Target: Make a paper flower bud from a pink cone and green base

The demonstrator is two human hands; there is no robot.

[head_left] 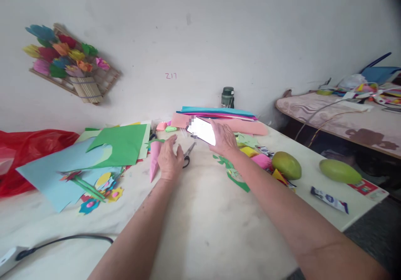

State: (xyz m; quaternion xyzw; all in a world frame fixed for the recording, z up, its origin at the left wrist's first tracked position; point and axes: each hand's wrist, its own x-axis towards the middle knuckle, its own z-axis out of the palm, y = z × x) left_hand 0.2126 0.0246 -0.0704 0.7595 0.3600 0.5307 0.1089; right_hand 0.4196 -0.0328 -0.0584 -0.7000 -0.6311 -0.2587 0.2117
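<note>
My right hand grips a smartphone by its right end, tilted above the table, its screen glaring white. My left hand is open, thumb and fingers apart. A pink paper cone with a green top lies right beside that hand; whether they touch I cannot tell. Just right of the left hand lie scissors with dark handles, partly hidden by the fingers. Green paper cut-outs lie beside my right forearm.
Left are green paper, blue paper, paper flowers and a red plastic bag. Right are two green mangoes and a tube. Rolled paper and a dark bottle stand at the back.
</note>
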